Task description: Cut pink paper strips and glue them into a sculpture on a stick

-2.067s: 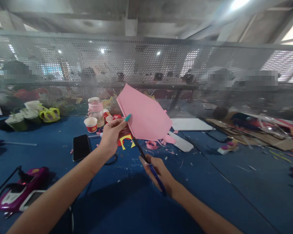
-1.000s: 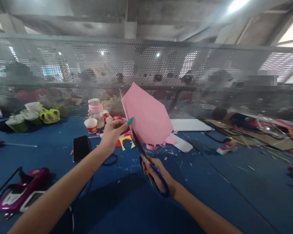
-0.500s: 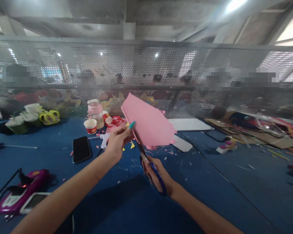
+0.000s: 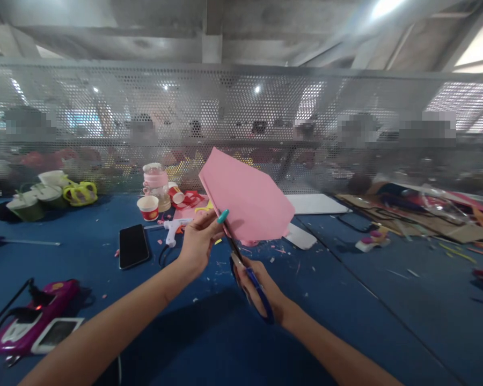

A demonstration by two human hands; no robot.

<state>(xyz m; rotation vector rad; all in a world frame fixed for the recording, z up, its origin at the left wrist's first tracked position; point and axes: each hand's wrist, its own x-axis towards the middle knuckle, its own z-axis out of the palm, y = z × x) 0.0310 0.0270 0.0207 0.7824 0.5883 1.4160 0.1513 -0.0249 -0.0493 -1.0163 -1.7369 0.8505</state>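
Note:
My left hand (image 4: 201, 236) pinches the lower left edge of a pink sheet (image 4: 249, 198), its green-nailed thumb lying on the front. The sheet is held tilted above the table, and whether it is paper or foam I cannot tell. In my right hand (image 4: 261, 284) is a pair of scissors (image 4: 261, 300) with blue handles, fingers wrapped through the loops. The dark blades point up and left, meeting the sheet's edge close beside my left thumb. The blade tips are partly hidden by the thumb and sheet.
A white glue gun (image 4: 172, 231) and a black phone (image 4: 133, 246) lie left of my hands. Behind them stand a paper cup (image 4: 148, 208) and a jar (image 4: 156, 187). A purple power strip (image 4: 44, 311) sits front left; cardboard (image 4: 430, 222) is piled right. A perforated metal screen (image 4: 225, 107) closes the back.
My left hand has slid slightly right and down along the sheet's edge, nearer the scissors. The sheet has turned a little and shifted right. More of the glue gun shows.

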